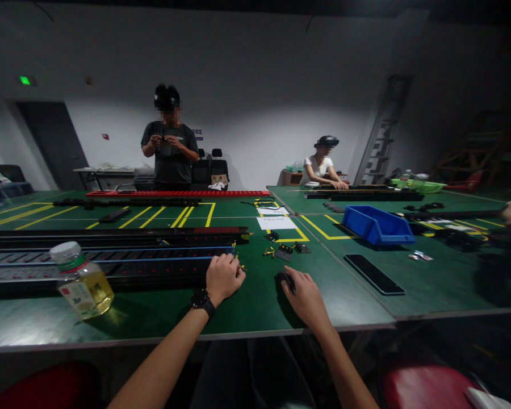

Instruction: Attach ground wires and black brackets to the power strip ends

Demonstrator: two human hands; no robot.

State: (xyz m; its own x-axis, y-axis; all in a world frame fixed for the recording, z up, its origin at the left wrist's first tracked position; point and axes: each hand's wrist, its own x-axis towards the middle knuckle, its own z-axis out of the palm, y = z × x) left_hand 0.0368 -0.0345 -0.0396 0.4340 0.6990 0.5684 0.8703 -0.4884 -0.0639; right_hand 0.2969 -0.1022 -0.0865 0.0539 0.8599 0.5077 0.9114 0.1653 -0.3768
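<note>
My left hand [225,277], with a dark watch on its wrist, is closed over the right end of a long black rail [162,271] with blue edging and rows of small red marks. Short yellow wire ends show just beyond its fingers. My right hand [305,296] pinches a small black part [288,282] low over the green table; its exact kind is hard to make out. Ahead of both hands lie several small black plates [285,251] and yellow-ended connectors [268,251].
A drink bottle [83,281] stands by the rail at left. To the right are a phone [373,274] and a blue bin [377,225]. White paper labels [276,222] lie mid-table, a red rail [179,193] farther back. Two people work across the table; another hand shows at far right.
</note>
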